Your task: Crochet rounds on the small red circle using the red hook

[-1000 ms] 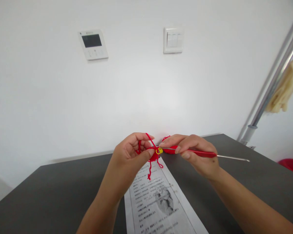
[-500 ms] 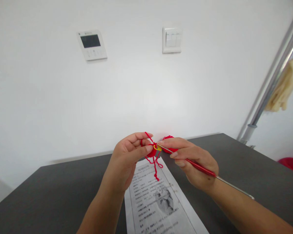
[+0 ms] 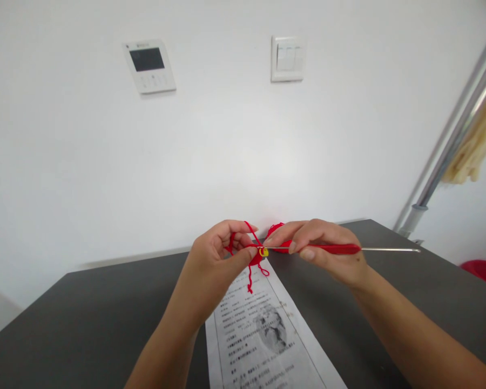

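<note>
My left hand (image 3: 222, 259) pinches a small piece of red crochet work (image 3: 256, 259) between thumb and fingers, with red yarn (image 3: 251, 229) running over the index finger. A yellow stitch marker (image 3: 263, 252) hangs at the edge of the piece. Closed around a crochet hook (image 3: 334, 249) with a red handle is my right hand (image 3: 328, 243). The hook lies nearly level, its metal tip at the work beside my left thumb. A knotted yarn tail and a small loop dangle below. Behind my right fingers sits a ball of red yarn (image 3: 274, 229), partly hidden.
A printed sheet (image 3: 259, 335) with a picture lies on the dark table (image 3: 105, 324) under my hands. The white wall behind carries a screen panel (image 3: 149, 66) and a light switch (image 3: 287, 58). At the right are a metal pole (image 3: 449, 146), cream gloves and a red object.
My right hand has turned the hook from a downward slant to nearly level. The yellow marker and the yarn tail have shifted, and the crochet piece has tilted in my left fingers.
</note>
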`<state>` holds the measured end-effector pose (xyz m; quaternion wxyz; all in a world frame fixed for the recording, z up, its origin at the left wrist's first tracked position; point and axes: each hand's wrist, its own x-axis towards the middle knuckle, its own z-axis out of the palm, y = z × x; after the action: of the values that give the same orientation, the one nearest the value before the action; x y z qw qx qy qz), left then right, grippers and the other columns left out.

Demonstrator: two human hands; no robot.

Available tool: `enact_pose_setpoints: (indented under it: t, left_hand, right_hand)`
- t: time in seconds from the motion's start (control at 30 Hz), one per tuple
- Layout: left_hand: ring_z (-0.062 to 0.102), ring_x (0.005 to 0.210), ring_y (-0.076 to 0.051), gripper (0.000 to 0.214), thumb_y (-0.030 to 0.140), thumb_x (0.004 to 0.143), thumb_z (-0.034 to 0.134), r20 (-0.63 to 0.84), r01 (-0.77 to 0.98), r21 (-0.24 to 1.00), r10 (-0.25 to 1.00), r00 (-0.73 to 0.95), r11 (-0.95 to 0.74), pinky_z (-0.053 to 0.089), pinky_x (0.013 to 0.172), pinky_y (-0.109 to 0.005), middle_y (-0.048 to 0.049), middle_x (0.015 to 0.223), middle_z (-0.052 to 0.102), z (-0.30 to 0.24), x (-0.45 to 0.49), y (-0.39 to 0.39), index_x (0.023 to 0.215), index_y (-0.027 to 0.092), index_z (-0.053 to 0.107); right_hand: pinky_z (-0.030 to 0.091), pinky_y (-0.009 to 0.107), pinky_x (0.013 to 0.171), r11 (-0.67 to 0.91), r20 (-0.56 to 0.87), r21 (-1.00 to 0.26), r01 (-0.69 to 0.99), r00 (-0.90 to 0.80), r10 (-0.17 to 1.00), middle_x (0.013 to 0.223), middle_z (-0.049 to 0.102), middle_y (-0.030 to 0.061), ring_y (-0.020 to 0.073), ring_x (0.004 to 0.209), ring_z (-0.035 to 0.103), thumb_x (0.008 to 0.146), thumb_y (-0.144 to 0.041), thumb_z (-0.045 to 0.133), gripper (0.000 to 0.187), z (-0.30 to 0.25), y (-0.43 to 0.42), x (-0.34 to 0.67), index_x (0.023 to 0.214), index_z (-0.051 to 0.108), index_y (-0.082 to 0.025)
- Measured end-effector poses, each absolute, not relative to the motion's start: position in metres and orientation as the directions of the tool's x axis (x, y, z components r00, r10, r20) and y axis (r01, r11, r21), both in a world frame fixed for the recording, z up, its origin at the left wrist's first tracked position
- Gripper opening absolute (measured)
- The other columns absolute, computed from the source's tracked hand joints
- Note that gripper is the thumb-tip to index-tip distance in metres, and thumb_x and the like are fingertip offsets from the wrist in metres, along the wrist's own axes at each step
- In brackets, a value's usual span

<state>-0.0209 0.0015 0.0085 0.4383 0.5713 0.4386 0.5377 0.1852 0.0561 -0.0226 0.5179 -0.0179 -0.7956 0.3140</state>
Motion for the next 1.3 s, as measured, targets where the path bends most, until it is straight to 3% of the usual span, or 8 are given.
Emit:
enact_pose_setpoints:
  t: [0.33, 0.53, 0.73, 0.87, 1.13, 1.3]
  left_hand:
    - [0.062, 0.076, -0.016, 0.022, 0.024, 0.075, 0.072, 0.28, 0.206, 0.94, 0.96, -0.007, -0.273, 0.051, 0.071, -0.03, -0.0004, 0.08, 0.068, 0.005, -0.018, 0.001, 0.097, 0.019, 0.069]
    - [0.064, 0.08, -0.017, 0.019, 0.022, 0.077, 0.068, 0.395, 0.372, 0.86, 0.917, -0.053, -0.349, 0.051, 0.076, -0.032, 0.0007, 0.082, 0.07, 0.003, -0.015, -0.002, 0.096, 0.022, 0.07]
    - [0.066, 0.077, -0.017, 0.016, 0.017, 0.08, 0.062, 0.549, 0.576, 0.702, 0.834, -0.062, -0.419, 0.051, 0.075, -0.032, 0.0006, 0.081, 0.071, 0.003, -0.01, -0.005, 0.094, 0.021, 0.069]
    - [0.067, 0.075, -0.016, 0.018, 0.013, 0.081, 0.059, 0.615, 0.662, 0.602, 0.788, -0.029, -0.446, 0.051, 0.073, -0.031, 0.0002, 0.081, 0.072, 0.004, -0.009, -0.008, 0.094, 0.02, 0.069]
    - [0.066, 0.074, -0.014, 0.021, 0.007, 0.081, 0.059, 0.695, 0.713, 0.489, 0.718, 0.031, -0.503, 0.052, 0.073, -0.027, 0.0006, 0.082, 0.071, 0.006, -0.007, -0.009, 0.096, 0.018, 0.068]
    - [0.066, 0.077, -0.015, 0.019, 0.008, 0.081, 0.06, 0.684, 0.663, 0.539, 0.729, 0.015, -0.519, 0.051, 0.075, -0.029, 0.0003, 0.084, 0.072, 0.004, -0.009, -0.011, 0.094, 0.02, 0.068]
  right_hand:
    - [0.061, 0.03, 0.08, 0.9, 0.773, -0.432, -0.054, -0.537, 0.338, 0.106, 0.078, 0.0083, 0.0172, 0.097, 0.075, 0.1, -0.021, 0.054, 0.013, -0.019, 0.053, 0.191, 0.097, 0.067, -0.02]
    - [0.059, 0.028, 0.079, 0.955, 0.738, -0.254, 0.156, -0.608, 0.295, 0.106, 0.078, 0.005, 0.0163, 0.095, 0.075, 0.095, -0.009, 0.05, 0.017, -0.013, 0.046, 0.192, 0.096, 0.062, -0.022]
    - [0.059, 0.027, 0.083, 0.989, 0.797, -0.136, 0.065, -0.586, 0.148, 0.098, 0.076, 0.0077, 0.016, 0.096, 0.073, 0.097, -0.01, 0.049, 0.014, -0.013, 0.046, 0.182, 0.095, 0.059, -0.02]
    - [0.059, 0.025, 0.081, 0.994, 0.828, -0.109, 0.011, -0.552, 0.097, 0.104, 0.075, 0.0109, 0.0154, 0.097, 0.072, 0.099, -0.012, 0.051, 0.01, -0.018, 0.048, 0.179, 0.098, 0.06, -0.018]
    - [0.059, 0.027, 0.086, 0.991, 0.817, -0.137, 0.001, -0.565, 0.113, 0.109, 0.075, 0.0099, 0.0151, 0.105, 0.071, 0.099, -0.013, 0.051, 0.012, -0.02, 0.048, 0.181, 0.101, 0.061, -0.02]
    - [0.06, 0.032, 0.086, 0.924, 0.803, -0.381, -0.042, -0.511, 0.308, 0.106, 0.077, 0.0064, 0.0171, 0.101, 0.073, 0.099, -0.02, 0.056, 0.012, -0.023, 0.05, 0.181, 0.096, 0.067, -0.022]
